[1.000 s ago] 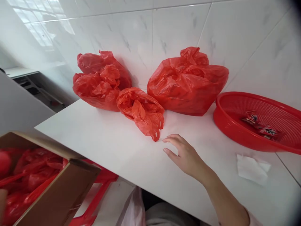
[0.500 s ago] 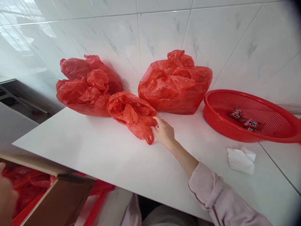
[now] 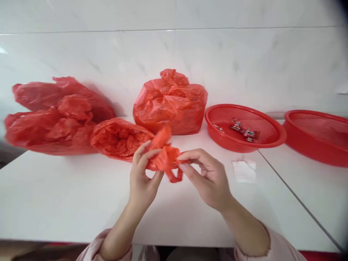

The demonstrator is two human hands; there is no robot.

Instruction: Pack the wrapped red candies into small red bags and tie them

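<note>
In the middle lies a small red plastic bag (image 3: 121,139), its crumpled end with a loop handle pointing toward me. My left hand (image 3: 144,174) is closed around that gathered end, thumb below and fingers above. On the other side, my right hand (image 3: 208,177) pinches the edge of the same end between thumb and fingertips. Just behind my hands a fuller red plastic bag (image 3: 171,108) stands upright against the wall. Whatever the small bag contains is hidden by folded plastic.
Large bulging red bags (image 3: 54,123) lie at the left. To the right stands a red perforated basket (image 3: 244,145) with several small wrapped packets (image 3: 244,131), and a second red basket (image 3: 312,141) beside it. A white tissue (image 3: 244,171) lies on the white table (image 3: 190,221).
My left hand has come from the cardboard box at lower left to the small bag's end. My right hand now pinches that end, raised slightly. The view has turned right.
</note>
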